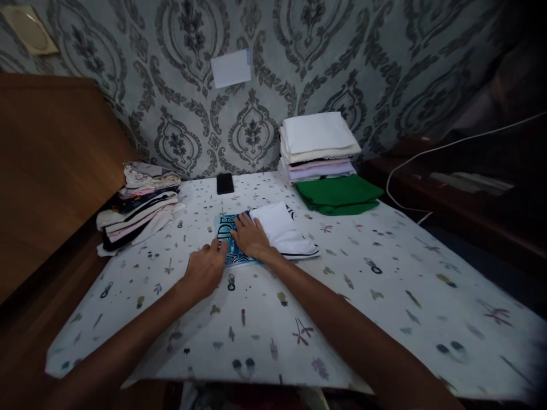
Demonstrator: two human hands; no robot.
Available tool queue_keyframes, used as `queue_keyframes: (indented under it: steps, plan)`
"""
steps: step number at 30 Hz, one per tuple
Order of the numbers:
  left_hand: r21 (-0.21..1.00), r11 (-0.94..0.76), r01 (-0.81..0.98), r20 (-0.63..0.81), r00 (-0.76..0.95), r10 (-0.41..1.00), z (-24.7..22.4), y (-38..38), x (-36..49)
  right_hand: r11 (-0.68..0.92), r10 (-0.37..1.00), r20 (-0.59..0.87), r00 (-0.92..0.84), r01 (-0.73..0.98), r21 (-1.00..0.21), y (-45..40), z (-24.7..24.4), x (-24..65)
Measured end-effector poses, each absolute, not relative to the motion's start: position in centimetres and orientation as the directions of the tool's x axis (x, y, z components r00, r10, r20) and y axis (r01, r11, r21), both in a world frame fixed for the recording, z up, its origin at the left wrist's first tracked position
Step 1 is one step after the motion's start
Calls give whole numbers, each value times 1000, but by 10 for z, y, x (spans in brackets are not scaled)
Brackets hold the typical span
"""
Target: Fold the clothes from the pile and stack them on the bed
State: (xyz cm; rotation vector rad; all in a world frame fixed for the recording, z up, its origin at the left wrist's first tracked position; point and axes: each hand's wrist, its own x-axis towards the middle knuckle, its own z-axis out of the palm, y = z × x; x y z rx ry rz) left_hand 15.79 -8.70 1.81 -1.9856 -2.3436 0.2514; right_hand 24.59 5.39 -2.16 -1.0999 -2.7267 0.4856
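Note:
A partly folded white T-shirt [277, 225] lies in the middle of the table. Its left part shows a blue print with large dark letters. My left hand [207, 265] is closed at the near left edge of the print, the fingers curled on the cloth; the thumb side is partly hidden. Flat across the middle of the shirt rests my right hand [252, 236], fingers stretched out, pressing where the blue print meets the white cloth. Dark stripes run along the shirt's right edge.
A pile of folded clothes [141, 208] stands at the left edge. Toward the back right are a taller folded stack [318, 139] and a green folded cloth [339, 195]. A black phone [225, 184] lies near the wall. A white cable [405, 162] hangs at the right.

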Motion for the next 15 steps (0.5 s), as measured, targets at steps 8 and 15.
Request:
queue_keyframes:
  steps: [8, 15]
  plan:
    - [767, 396, 504, -225, -367, 903, 19, -56, 95, 664, 699, 38, -715, 627, -408, 54, -22, 246]
    - [870, 490, 50, -434, -391, 811, 14, -28, 97, 509, 763, 110, -637, 488, -709, 62, -24, 246]
